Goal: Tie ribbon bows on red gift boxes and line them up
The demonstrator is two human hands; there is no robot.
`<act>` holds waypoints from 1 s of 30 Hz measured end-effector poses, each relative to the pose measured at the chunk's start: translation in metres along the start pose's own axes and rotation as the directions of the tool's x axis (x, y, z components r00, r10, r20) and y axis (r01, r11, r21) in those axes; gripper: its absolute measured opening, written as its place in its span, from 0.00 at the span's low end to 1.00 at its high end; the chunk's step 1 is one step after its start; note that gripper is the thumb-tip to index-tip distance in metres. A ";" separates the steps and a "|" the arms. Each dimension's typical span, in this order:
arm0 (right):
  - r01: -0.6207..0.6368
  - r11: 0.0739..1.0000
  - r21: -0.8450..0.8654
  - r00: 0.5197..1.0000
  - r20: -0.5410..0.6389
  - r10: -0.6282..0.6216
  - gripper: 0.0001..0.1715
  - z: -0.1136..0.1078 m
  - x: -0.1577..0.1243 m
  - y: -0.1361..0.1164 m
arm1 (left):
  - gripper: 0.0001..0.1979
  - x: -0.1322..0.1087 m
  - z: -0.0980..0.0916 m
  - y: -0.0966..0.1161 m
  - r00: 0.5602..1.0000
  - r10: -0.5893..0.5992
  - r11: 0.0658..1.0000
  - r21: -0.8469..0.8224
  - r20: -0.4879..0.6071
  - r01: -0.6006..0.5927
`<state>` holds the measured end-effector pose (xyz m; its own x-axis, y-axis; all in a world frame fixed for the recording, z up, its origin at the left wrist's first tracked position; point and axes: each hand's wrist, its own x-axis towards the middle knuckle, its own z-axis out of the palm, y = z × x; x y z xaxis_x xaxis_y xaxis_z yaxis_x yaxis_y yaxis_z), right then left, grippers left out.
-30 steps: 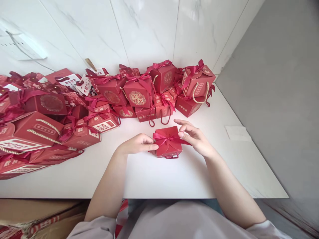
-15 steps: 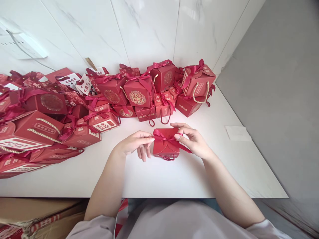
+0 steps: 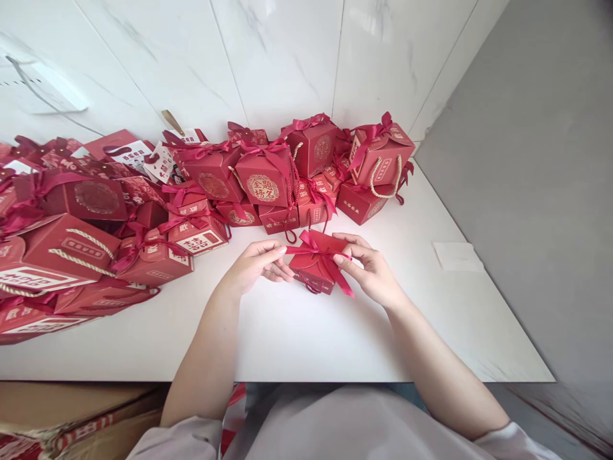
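Note:
A small red gift box point(image 3: 313, 275) with a cord handle rests on the white table in front of me, turned at an angle. Across its top a red ribbon point(image 3: 320, 250) is tied in a bow. My left hand point(image 3: 262, 265) pinches the ribbon's left part between thumb and forefinger, stretching it away from the box. At the bow's right side, my right hand point(image 3: 371, 268) has its thumb and fingers closed on the ribbon. One ribbon tail hangs loose down the front right of the box.
Stacked red gift boxes point(image 3: 265, 176) with bows and rope handles line the wall behind. A larger pile point(image 3: 62, 246) fills the left of the table. A white paper point(image 3: 458, 256) lies at the right. Cardboard boxes point(image 3: 71, 409) stand below the table's left front edge.
The box has rotated and shifted slightly away from me and leftward. My left hand has moved a little up and left, drawing the ribbon out straighter.

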<state>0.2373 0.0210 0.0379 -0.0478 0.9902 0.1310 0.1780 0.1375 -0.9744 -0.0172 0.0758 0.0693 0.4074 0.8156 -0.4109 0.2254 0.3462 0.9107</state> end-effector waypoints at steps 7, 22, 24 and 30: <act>-0.059 0.986 0.156 0.998 0.025 0.056 0.21 -0.008 0.002 0.003 | 0.18 0.001 -0.002 -0.002 0.999 0.033 0.998 0.053 0.003 -0.034; -0.164 0.957 0.238 0.985 0.088 0.147 0.22 -0.010 0.007 0.014 | 0.17 0.003 -0.006 -0.003 0.997 0.047 0.994 0.093 0.058 -0.052; -0.181 0.949 0.257 0.982 0.092 0.162 0.22 -0.010 0.007 0.014 | 0.17 0.003 -0.006 -0.004 0.997 0.045 0.995 0.089 0.071 -0.051; -0.190 0.941 0.280 0.981 0.088 0.172 0.22 -0.010 0.008 0.013 | 0.16 0.004 -0.007 -0.006 0.995 0.049 0.996 0.067 0.088 -0.055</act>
<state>0.2493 0.0308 0.0285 -0.1030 0.9932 -0.0549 -0.0986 -0.0651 -0.9930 -0.0234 0.0806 0.0621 0.4940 0.7877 -0.3681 0.2617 0.2691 0.9269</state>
